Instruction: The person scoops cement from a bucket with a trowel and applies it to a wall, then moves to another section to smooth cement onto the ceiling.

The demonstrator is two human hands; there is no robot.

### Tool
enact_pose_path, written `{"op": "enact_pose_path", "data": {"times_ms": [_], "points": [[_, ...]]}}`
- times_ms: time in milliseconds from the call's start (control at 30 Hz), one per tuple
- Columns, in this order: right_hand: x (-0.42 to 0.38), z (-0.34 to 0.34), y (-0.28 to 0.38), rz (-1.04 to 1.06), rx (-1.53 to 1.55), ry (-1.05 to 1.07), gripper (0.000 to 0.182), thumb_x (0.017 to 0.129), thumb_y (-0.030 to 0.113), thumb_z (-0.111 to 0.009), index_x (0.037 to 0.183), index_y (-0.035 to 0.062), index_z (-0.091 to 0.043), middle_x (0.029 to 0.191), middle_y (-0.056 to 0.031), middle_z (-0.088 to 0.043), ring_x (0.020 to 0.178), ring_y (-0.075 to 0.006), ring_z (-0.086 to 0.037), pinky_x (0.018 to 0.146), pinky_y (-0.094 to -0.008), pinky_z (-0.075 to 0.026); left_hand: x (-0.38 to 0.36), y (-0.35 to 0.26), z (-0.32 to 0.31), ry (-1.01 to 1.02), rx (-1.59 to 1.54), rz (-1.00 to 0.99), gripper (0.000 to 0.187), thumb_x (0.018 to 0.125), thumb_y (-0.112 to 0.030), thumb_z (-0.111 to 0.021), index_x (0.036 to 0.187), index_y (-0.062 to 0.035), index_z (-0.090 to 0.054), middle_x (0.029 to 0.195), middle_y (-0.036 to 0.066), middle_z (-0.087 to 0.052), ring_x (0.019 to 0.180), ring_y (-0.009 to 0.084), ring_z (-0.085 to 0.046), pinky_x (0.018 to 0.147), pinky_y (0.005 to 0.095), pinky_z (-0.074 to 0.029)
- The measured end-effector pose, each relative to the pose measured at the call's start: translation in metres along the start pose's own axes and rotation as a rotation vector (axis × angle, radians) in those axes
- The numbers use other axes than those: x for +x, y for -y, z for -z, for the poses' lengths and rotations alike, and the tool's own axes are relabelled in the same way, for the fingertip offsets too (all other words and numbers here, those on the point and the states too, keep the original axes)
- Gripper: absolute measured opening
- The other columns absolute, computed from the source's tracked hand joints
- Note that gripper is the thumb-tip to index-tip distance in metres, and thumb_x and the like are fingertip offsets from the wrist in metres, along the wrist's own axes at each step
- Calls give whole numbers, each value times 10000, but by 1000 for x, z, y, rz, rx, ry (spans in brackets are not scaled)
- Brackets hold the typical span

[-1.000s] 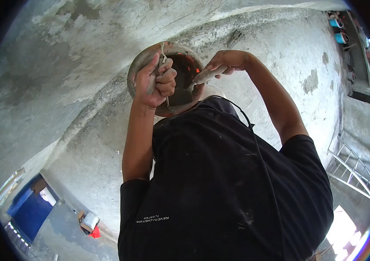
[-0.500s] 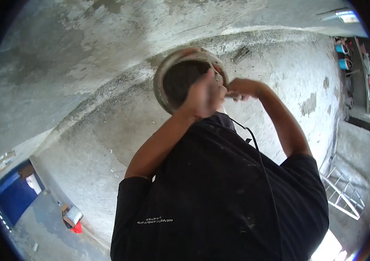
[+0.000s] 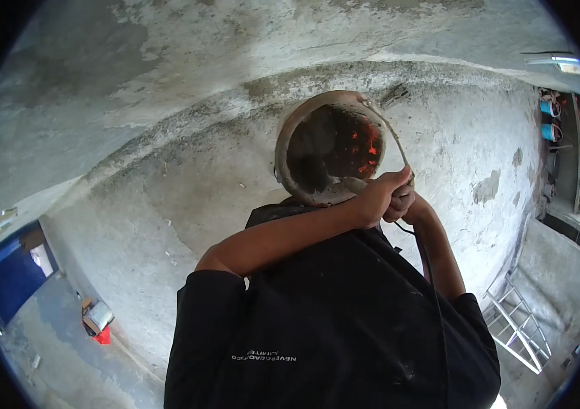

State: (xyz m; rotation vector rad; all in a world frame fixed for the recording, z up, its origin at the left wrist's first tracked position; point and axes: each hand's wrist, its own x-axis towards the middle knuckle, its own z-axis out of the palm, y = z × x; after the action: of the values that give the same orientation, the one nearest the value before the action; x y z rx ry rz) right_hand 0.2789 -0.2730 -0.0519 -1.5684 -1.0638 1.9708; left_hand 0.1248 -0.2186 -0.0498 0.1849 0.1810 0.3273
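A mortar-smeared bucket (image 3: 283, 146) is tilted with its mouth towards me, in front of my chest. Dark residue coats its inside, and orange-red patches show through on the right. Its thin handle (image 3: 393, 133) runs from the top of the rim down to my hands. My left hand (image 3: 378, 195) reaches across and is closed around the handle's lower end. Against it, my right hand (image 3: 414, 208) is curled and partly hidden; what it grips cannot be made out. A pale rounded end (image 3: 354, 184) sticks out beside my left hand, over the bucket rim.
Rough, patchy concrete (image 3: 222, 204) surrounds me. Light-blue buckets (image 3: 550, 131) stand at the far right, above a white metal frame (image 3: 518, 324). At lower left are a blue door (image 3: 14, 273) and a box (image 3: 98, 315) with something red. A dark cable (image 3: 426, 273) hangs down my shirt.
The bucket has shifted right and turned more towards me, showing the orange patches inside. My left hand has moved right and down to the handle, and my hands have come together.
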Motion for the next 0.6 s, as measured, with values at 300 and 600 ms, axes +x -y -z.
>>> {"op": "enact_pose_path", "data": {"times_ms": [300, 600], "points": [[19, -20, -45, -67, 546, -64, 169, 874, 126, -627, 1032, 67, -611, 941, -55, -637, 845, -163, -623, 675, -304, -511, -4, -6, 1, 7, 50, -38, 482, 991, -547, -337, 716, -151, -337, 558, -39, -260, 423, 71, -184, 386, 246, -138], [44, -32, -30, -123, 881, -2, 155, 926, 211, -541, 896, 64, -579, 725, -19, -582, 527, -92, -534, 399, -223, -391, -8, -16, 4, -45, 48, -207, 529, 958, -602, -364, 689, -150, -311, 582, -29, -259, 465, 84, -191, 416, 251, -160]]}}
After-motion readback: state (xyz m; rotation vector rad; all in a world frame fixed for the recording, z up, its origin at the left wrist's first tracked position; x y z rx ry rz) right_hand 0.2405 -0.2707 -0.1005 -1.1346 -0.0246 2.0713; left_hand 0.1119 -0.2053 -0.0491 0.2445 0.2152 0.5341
